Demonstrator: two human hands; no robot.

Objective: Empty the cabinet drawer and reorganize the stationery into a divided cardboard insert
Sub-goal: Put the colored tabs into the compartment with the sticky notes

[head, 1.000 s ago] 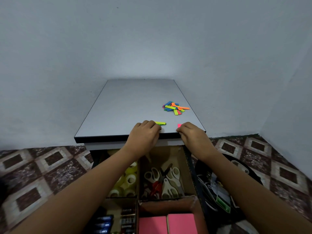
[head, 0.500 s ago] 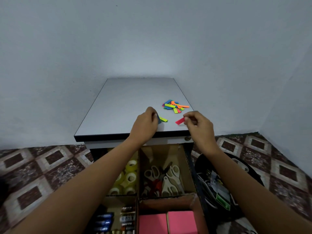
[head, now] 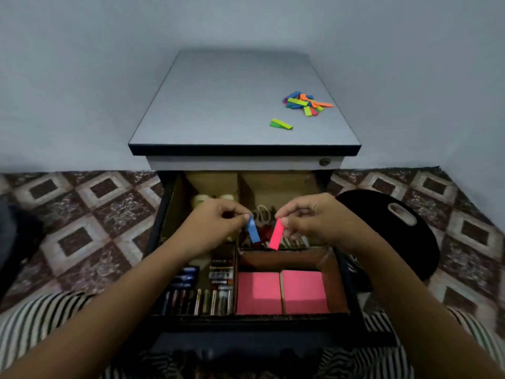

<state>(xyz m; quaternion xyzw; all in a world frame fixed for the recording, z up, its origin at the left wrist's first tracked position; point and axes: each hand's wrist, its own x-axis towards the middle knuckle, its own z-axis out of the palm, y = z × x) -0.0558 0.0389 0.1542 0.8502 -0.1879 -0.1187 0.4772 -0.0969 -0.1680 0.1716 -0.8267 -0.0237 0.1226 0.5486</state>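
My left hand (head: 216,222) pinches a blue paper strip (head: 253,232) and my right hand (head: 311,217) pinches a pink-red paper strip (head: 276,237). Both hang above the open drawer, over the scissors (head: 263,212) compartment of the divided cardboard insert (head: 236,258). The insert also holds tape rolls (head: 202,198) at the back left, markers and pens (head: 199,294) at the front left, and two pink sticky-note pads (head: 281,292) at the front right. On the grey cabinet top (head: 226,105) lie a pile of coloured strips (head: 306,102) and a green strip (head: 280,123) apart from it.
A black bag (head: 396,231) with a handle hole sits on the patterned tile floor (head: 90,228) right of the drawer. Grey walls close in behind and on the right. My striped clothing (head: 41,324) shows at the bottom edge.
Both hands came down from the cabinet top's front edge to above the drawer, each carrying a strip. The view tilted down, showing the whole drawer.
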